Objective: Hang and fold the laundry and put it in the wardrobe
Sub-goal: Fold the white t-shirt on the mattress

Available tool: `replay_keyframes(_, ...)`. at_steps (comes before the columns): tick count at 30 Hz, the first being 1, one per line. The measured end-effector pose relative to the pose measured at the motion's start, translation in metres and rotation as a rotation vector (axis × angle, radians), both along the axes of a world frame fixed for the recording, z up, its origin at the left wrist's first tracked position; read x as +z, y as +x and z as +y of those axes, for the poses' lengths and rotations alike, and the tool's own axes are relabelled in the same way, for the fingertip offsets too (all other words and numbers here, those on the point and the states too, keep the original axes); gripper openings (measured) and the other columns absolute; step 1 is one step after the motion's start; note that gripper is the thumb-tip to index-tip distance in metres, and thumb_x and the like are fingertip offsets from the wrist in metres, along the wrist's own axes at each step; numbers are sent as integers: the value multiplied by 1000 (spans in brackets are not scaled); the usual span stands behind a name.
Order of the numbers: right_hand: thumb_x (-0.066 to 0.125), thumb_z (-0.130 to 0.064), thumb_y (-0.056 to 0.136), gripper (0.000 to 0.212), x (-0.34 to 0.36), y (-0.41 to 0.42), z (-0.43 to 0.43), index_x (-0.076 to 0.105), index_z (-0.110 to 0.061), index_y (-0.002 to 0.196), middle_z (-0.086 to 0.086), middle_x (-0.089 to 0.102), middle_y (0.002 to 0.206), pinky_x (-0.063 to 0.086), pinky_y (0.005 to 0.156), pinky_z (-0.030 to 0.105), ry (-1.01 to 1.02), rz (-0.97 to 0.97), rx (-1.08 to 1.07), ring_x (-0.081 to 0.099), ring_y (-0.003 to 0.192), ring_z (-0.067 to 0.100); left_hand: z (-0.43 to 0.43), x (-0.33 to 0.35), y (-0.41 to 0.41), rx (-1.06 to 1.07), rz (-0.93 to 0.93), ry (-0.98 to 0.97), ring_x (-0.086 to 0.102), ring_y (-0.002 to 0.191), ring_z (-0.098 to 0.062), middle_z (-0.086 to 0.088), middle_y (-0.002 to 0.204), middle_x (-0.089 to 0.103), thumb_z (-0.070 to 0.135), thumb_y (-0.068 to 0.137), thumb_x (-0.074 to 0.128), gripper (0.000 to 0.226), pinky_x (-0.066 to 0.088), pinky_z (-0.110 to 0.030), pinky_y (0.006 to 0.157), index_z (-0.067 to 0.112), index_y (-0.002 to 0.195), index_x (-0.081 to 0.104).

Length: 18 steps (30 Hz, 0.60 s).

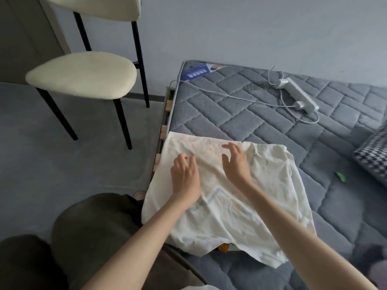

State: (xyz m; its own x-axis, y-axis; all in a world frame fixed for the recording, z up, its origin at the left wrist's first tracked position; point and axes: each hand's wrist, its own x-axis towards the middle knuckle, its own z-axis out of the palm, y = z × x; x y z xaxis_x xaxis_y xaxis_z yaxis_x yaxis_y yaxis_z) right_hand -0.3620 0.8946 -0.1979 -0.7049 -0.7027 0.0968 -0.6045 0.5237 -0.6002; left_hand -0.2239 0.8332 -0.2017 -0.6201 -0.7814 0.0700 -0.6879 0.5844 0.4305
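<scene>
Two hands [185, 176] on lengthwise-spread shirt [230, 216]

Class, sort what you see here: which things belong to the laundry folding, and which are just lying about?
Belongs to the job:
white garment
left hand
right hand
mattress

Just lying about:
power strip
chair
checked cushion
green scrap

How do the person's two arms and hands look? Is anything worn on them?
Both forearms are bare to the frame's lower edge; no sleeves show. The left hand and the right hand wear no gloves. No ring, watch or bracelet is visible on the fingers or wrists. The fingers are slim, and no markings show.
</scene>
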Motion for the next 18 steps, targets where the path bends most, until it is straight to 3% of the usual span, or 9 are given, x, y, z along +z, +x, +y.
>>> replay_keyframes(4, 35, -27, 101, 43, -30, 11, 61, 34, -23, 144, 1, 21, 156, 8, 118, 39, 232, 104, 52, 14, 145, 21, 31, -10, -13, -147, -118, 27, 17, 138, -29, -10, 150, 17, 24, 97, 37, 51, 13, -45, 114, 23, 145, 21)
replay_keyframes(7, 21, -46, 100, 46, -46, 4, 106, 20, -42, 146, -9, 9, 158, -7, 119, 40, 379, 207, 55, 2, 147, 15, 41, -27, -14, -268, -214, 97, -6, 144, -29, -4, 158, -6, 37, 101, 20, 50, -6, -54, 113, 36, 149, 6)
replay_keyframes(10, 13, -57, 95, 52, -47, -18, 135, 14, -47, 146, -10, 4, 159, -13, 117, 42, 441, 228, -30, -2, 147, 14, 42, -36, -13, -306, -272, 134, -20, 142, -28, -1, 156, -21, 45, 99, 12, 51, -14, -56, 112, 42, 146, -7)
replay_keyframes(12, 7, -60, 92, 55, -46, -30, 142, 12, -49, 146, -9, 3, 159, -15, 116, 44, 477, 247, -109, -5, 147, 16, 42, -35, -13, -316, -299, 154, -24, 141, -28, 0, 154, -25, 47, 99, 10, 51, -16, -55, 110, 43, 145, -12)
replay_keyframes(15, 14, -56, 96, 50, -42, -42, 145, 11, -48, 146, -7, -3, 159, -14, 116, 47, 504, 191, -179, -9, 146, 17, 40, -25, -11, -341, -359, 188, -27, 140, -28, 0, 153, -29, 49, 98, 9, 53, -16, -54, 112, 43, 144, -15)
replay_keyframes(18, 28, -47, 98, 49, -33, -43, 150, 21, -41, 146, -1, 3, 159, 11, 117, 43, 451, 145, -176, 1, 146, 21, 43, -15, -10, -356, -385, 205, -27, 140, -26, 1, 153, -30, 48, 99, 10, 53, -16, -53, 111, 42, 145, -15)
